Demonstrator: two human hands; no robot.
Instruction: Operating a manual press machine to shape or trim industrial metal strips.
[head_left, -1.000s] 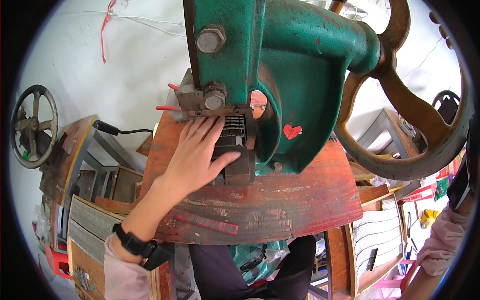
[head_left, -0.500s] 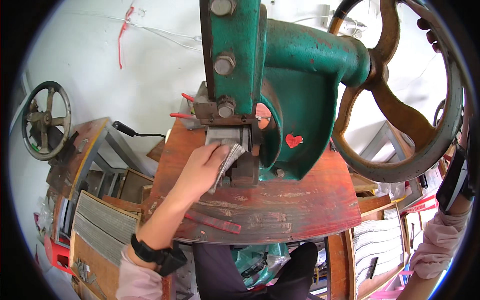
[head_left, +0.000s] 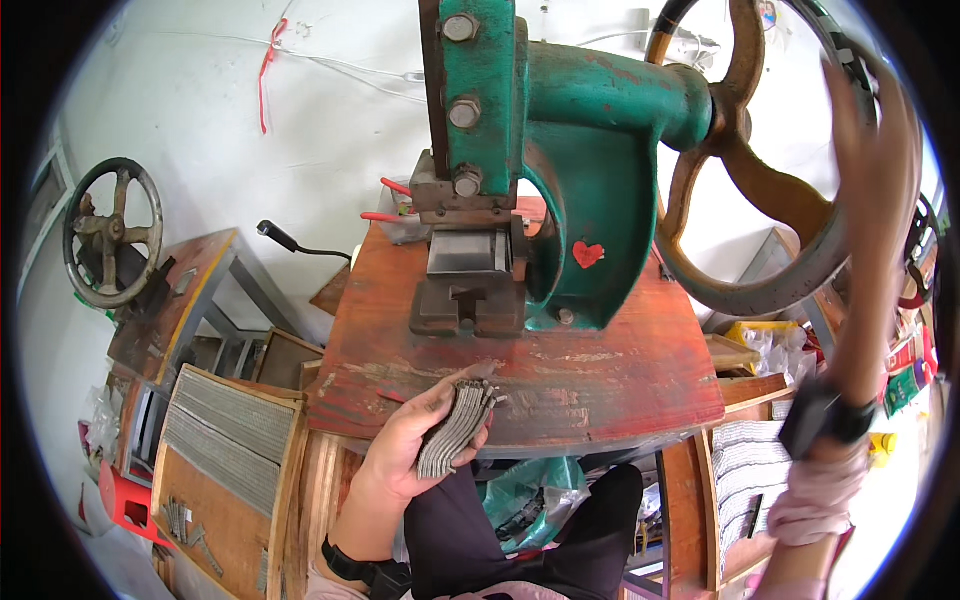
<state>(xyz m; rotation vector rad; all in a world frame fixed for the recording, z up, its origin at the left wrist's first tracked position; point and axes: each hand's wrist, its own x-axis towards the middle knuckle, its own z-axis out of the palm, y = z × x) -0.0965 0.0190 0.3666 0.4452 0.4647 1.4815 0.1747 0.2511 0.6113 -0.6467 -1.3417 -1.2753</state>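
Note:
My left hand (head_left: 405, 450) is closed round a small stack of thin, curved grey metal strips (head_left: 458, 428), just over the near edge of the red-brown wooden table (head_left: 620, 390). Beyond it stands a green hand press (head_left: 610, 190) with a red heart sticker. Under its ram, a metal die block (head_left: 470, 300) carries a flat shiny plate (head_left: 462, 252). At the far right my right hand (head_left: 880, 150), smeared by motion, is raised beside the rim of the press's big handwheel (head_left: 800, 285). Its fingers are too blurred to read, and whether it touches the rim cannot be seen.
A wooden tray (head_left: 215, 450) with rows of grey strips sits at the left, another tray (head_left: 735, 490) at the right. Red-handled pliers (head_left: 385, 216) lie behind the die. A second handwheel (head_left: 115, 235) stands far left, with a red stool (head_left: 130, 510) below.
My left hand has drawn the strip stack back from the die toward me, uncovering the plate and die block. My right hand has come inward from the wheel's outer rim, and the view has shifted slightly.

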